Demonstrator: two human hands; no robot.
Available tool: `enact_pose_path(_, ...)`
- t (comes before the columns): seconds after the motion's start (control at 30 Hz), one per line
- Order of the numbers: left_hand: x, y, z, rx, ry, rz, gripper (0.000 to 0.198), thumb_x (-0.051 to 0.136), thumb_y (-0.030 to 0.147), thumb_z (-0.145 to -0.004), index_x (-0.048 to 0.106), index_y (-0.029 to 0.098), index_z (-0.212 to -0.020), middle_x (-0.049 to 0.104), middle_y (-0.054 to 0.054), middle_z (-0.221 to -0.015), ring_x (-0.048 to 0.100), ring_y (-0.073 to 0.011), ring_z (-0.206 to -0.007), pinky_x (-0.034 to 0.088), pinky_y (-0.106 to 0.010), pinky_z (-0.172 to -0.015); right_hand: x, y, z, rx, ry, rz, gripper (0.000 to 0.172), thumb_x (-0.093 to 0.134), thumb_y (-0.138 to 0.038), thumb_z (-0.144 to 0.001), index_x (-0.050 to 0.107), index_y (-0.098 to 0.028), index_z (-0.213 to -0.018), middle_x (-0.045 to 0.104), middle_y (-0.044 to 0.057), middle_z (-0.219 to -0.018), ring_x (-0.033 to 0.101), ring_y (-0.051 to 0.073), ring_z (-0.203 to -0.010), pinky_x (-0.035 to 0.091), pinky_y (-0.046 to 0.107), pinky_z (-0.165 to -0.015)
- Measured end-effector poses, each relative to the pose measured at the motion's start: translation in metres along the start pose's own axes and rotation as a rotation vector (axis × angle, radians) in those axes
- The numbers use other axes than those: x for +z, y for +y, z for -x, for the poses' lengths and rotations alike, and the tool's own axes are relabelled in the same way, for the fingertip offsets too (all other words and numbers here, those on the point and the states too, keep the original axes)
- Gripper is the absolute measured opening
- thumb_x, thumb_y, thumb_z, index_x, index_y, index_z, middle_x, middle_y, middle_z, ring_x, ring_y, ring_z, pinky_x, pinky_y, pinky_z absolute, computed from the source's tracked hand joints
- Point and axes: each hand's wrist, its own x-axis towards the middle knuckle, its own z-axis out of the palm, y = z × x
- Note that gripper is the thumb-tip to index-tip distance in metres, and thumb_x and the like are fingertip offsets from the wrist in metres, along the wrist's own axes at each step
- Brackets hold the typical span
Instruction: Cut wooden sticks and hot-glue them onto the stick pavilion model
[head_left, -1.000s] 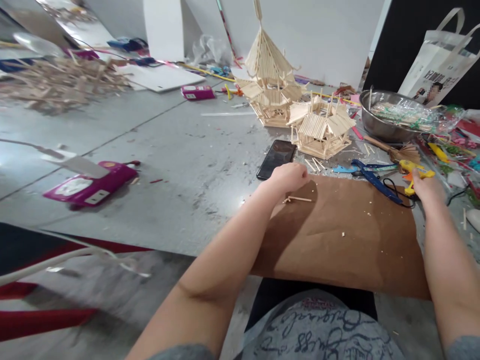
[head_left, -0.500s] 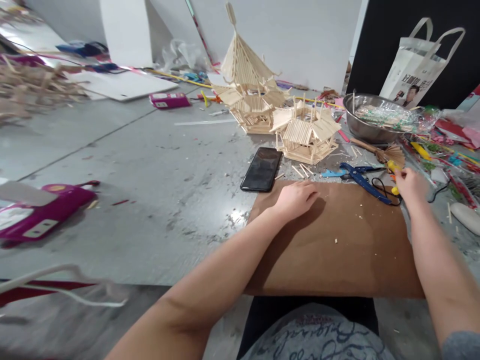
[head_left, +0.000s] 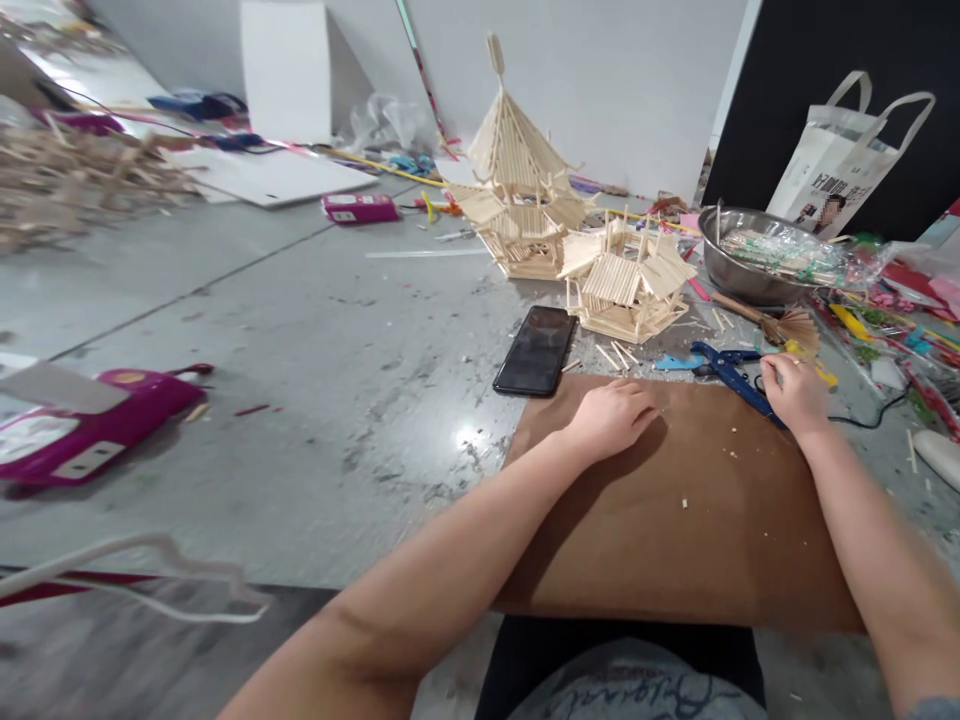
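Observation:
My left hand [head_left: 613, 418] rests palm down on the brown board [head_left: 667, 560], its fingers curled together; what they hold, if anything, is hidden. My right hand [head_left: 796, 392] is closed over the board's far right corner, beside the handles of the blue pliers [head_left: 731, 377]. Whatever it may grip cannot be made out. Behind its knuckles shows a yellow object [head_left: 825, 377], partly covered by the hand. Beyond the board stand a low stick-built pavilion [head_left: 626, 285] and a taller stick-built tower [head_left: 521, 160] with a pointed roof. Short loose sticks [head_left: 616, 355] lie before the pavilion.
A black phone [head_left: 535, 352] lies at the board's far left corner. A metal bowl [head_left: 739, 275] of wrapped sticks stands back right, before a white bag [head_left: 832, 165]. Purple power strips [head_left: 101, 420] lie to the left. Craft scraps and a black cord [head_left: 870, 420] are at right.
My right hand has moved left, away from the yellow object and closer to the pliers' handles. My left hand stays on the board. The view has shifted slightly.

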Motion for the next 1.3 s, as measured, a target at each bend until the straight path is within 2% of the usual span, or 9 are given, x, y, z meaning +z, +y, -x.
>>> enact_pose_path(0.2,-0.004,-0.001,0.001,0.005,-0.014,0.007,0.032,0.037,0.030,-0.086,0.065,0.019,-0.078,0.064,-0.005,-0.082,0.056,-0.0173,-0.083,0.044,-0.028,-0.072,-0.002,-0.005,-0.001,-0.032,0.050,-0.010,0.024,0.043,-0.028,-0.083,0.064,-0.016,-0.085,0.068,0.009,-0.086,0.060,0.020,-0.083,0.044,0.029,-0.074)
enact_pose_path(0.37,-0.017,-0.014,0.000,-0.242,0.076,-0.027,0.030,0.036,0.028,-0.085,0.065,0.019,-0.087,0.064,-0.005,-0.089,0.057,-0.0185,-0.087,0.044,-0.028,-0.071,-0.008,-0.015,-0.007,-0.065,0.045,-0.002,0.023,0.043,-0.026,-0.082,0.064,-0.017,-0.086,0.068,0.009,-0.085,0.061,0.018,-0.081,0.044,0.027,-0.071)
enact_pose_path(0.47,-0.023,-0.023,0.000,-0.416,0.081,-0.042,0.029,0.037,0.028,-0.083,0.064,0.021,-0.089,0.063,-0.005,-0.094,0.058,-0.0197,-0.088,0.043,-0.027,-0.065,-0.016,-0.035,-0.016,-0.084,-0.018,-0.033,0.024,0.042,-0.027,-0.083,0.064,-0.018,-0.084,0.068,0.007,-0.083,0.062,0.017,-0.077,0.042,0.025,-0.067)
enact_pose_path(0.6,-0.025,-0.031,0.000,-0.533,0.043,-0.045,0.029,0.037,0.026,-0.081,0.064,0.022,-0.091,0.063,-0.006,-0.098,0.060,-0.0221,-0.084,0.043,-0.030,-0.062,-0.025,-0.080,-0.036,-0.121,-0.235,-0.091,0.025,0.041,-0.029,-0.084,0.064,-0.021,-0.087,0.068,0.003,-0.086,0.062,0.017,-0.079,0.040,0.024,-0.062)
enact_pose_path(0.7,-0.023,-0.034,0.000,-0.547,0.043,-0.023,0.029,0.038,0.026,-0.080,0.064,0.023,-0.092,0.063,-0.006,-0.099,0.061,-0.0233,-0.084,0.044,-0.031,-0.063,-0.022,-0.118,-0.054,-0.142,-0.460,-0.099,0.026,0.040,-0.029,-0.084,0.064,-0.022,-0.086,0.068,0.003,-0.086,0.061,0.018,-0.081,0.038,0.025,-0.063)
enact_pose_path(0.8,-0.022,-0.037,0.000,-0.558,0.073,-0.005,0.029,0.037,0.026,-0.080,0.063,0.022,-0.092,0.063,-0.007,-0.099,0.060,-0.0235,-0.085,0.044,-0.031,-0.065,-0.010,-0.150,-0.069,-0.078,-0.647,-0.079,0.026,0.040,-0.032,-0.083,0.064,-0.023,-0.090,0.067,0.005,-0.094,0.060,0.020,-0.088,0.039,0.027,-0.067)
enact_pose_path(1.03,-0.018,-0.037,-0.001,-0.556,0.102,0.003,0.029,0.036,0.027,-0.082,0.060,0.023,-0.097,0.062,-0.005,-0.102,0.060,-0.0215,-0.086,0.044,-0.029,-0.066,0.019,-0.180,-0.080,0.005,-0.759,-0.039,0.025,0.046,-0.028,-0.077,0.066,-0.019,-0.089,0.067,0.013,-0.095,0.062,0.024,-0.086,0.043,0.031,-0.068)
enact_pose_path(1.2,-0.016,-0.034,0.000,-0.501,0.093,-0.006,0.027,0.038,0.028,-0.082,0.060,0.023,-0.097,0.060,-0.005,-0.102,0.061,-0.0194,-0.083,0.044,-0.028,-0.064,0.018,-0.182,-0.080,0.011,-0.777,-0.039,0.026,0.045,-0.022,-0.075,0.067,-0.016,-0.088,0.067,0.016,-0.094,0.062,0.024,-0.085,0.043,0.030,-0.066)
enact_pose_path(1.3,-0.017,-0.031,0.002,-0.475,0.138,0.003,0.029,0.039,0.027,-0.082,0.056,0.023,-0.105,0.056,-0.006,-0.111,0.060,-0.0200,-0.087,0.045,-0.029,-0.065,0.009,-0.176,-0.077,0.002,-0.749,-0.046,0.023,0.046,-0.024,-0.076,0.066,-0.016,-0.085,0.067,0.015,-0.091,0.062,0.024,-0.083,0.042,0.029,-0.064)
